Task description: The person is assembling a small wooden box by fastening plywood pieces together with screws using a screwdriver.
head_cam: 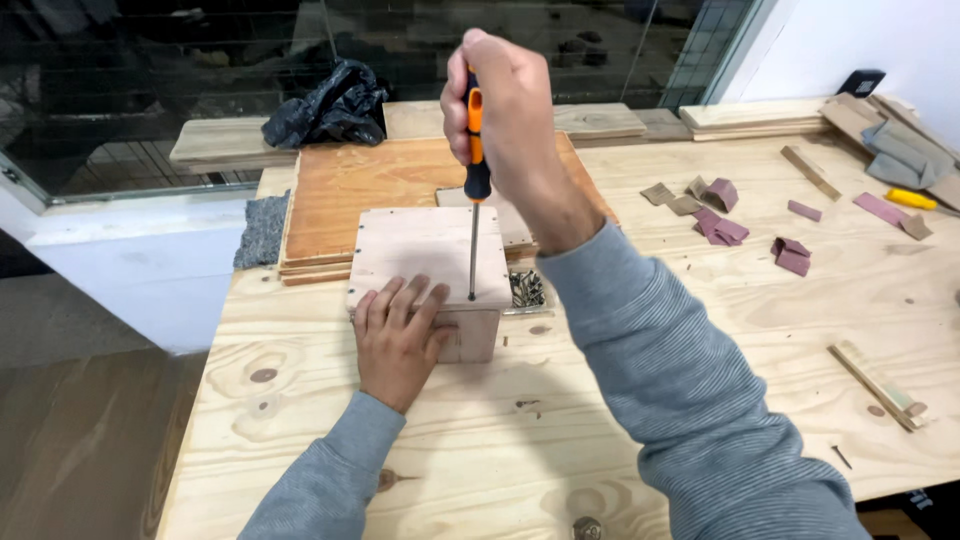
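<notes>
Right hand: my right hand [505, 95] is closed in a fist round the orange-and-black handle of the screwdriver [474, 190], held upright above the box.
Screwdriver tip: the thin shaft runs straight down and meets the top of the wooden box [425, 250] close to its near right corner, just inside the edge.
Left hand: my left hand [395, 335] lies flat with fingers spread, pressing on the box's near edge and front face; it grips nothing, only steadies.
Wooden box: a small pale plywood cube, standing on the workbench [560, 420], its far side touching the stack of plywood boards [370, 185].
Screws: a small pile of screws [526, 289] sits just beside the box's right side, near the screwdriver tip.
Bench left edge: the box stands near the bench's left edge, and my left forearm crosses the near left part of the top.
Open room: bare boards lie in front of the box and to the right of my right sleeve.
Right side clutter: folded sandpaper pieces [720, 215] and a wood strip [878, 385] lie well apart from the box.
Far edge: a black plastic bag [328, 105] rests on planks by the window.
</notes>
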